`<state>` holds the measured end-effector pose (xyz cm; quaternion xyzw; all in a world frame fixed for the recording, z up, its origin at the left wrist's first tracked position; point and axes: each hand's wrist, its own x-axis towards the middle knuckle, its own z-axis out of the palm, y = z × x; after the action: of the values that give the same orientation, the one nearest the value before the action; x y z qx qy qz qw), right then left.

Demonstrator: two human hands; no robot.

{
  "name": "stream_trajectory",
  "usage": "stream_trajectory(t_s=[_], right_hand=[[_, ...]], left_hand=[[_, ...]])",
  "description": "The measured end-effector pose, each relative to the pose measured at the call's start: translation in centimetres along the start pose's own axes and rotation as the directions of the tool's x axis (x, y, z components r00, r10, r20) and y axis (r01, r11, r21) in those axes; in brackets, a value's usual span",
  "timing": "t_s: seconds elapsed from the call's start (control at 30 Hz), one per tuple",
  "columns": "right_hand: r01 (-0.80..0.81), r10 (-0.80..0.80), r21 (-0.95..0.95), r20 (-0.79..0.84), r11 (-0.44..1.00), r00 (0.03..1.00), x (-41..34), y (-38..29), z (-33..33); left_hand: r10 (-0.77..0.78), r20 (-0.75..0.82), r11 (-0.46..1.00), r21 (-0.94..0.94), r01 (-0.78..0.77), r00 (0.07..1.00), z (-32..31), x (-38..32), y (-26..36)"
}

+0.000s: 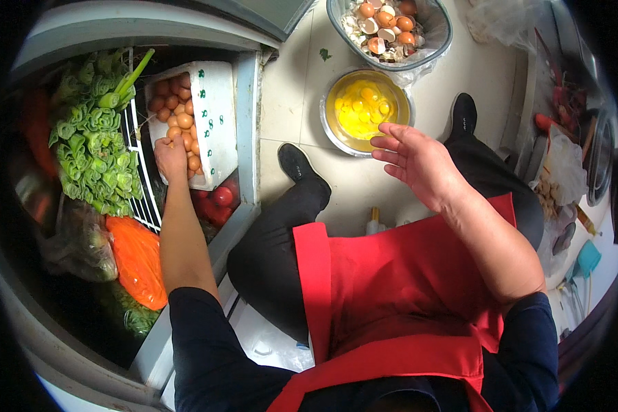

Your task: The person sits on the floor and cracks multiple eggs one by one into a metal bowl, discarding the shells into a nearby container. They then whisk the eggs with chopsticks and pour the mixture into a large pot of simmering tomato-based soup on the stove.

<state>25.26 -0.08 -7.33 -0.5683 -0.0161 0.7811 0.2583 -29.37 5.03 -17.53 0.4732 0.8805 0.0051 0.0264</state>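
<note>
My left hand (170, 157) reaches into a white foam box (219, 123) of brown eggs (184, 121) inside an opened refrigerator. Its curled fingers touch the eggs; whether one is gripped cannot be made out. My right hand (414, 154) holds nothing, fingers apart, at the lower right rim of a metal bowl (335, 136) on the tiled floor. Raw cracked eggs (360, 108) fill part of the bowl, several yolks whole among yellow liquid. Beyond it stands a grey waste bin (445, 38), lined with plastic and heaped with broken eggshells (386, 20).
Leafy green stalks (95, 139) rest by a white wire rack (136, 134) in the refrigerator. An orange plastic bag (136, 262) and red fruit or vegetables (221, 198) lie near my left arm. My shoes (296, 162) flank the bowl. Bagged goods (561, 175) crowd the right side.
</note>
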Motion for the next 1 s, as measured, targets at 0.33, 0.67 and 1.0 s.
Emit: stream_trajectory(t_s=[0.33, 0.67, 1.0], right_hand=[[-0.022, 0.022, -0.008, 0.013, 1.000, 1.000, 0.3, -0.2, -0.1], [0.014, -0.012, 0.021, -0.098, 1.000, 0.995, 0.4, 0.1, -1.1], [0.309, -0.237, 0.209, -0.310, 0.928, 0.921, -1.2, -1.5, -2.4]], left_hand=[[0.112, -0.001, 0.993, 0.024, -0.112, 0.994, 1.0, 0.3, 5.2], [0.117, -0.076, 0.991, 0.078, -0.111, 0.990, 0.8, 2.4, 4.0], [0.351, 0.761, 0.858, -0.494, 0.138, 0.546, 8.2, -17.2, 19.5]])
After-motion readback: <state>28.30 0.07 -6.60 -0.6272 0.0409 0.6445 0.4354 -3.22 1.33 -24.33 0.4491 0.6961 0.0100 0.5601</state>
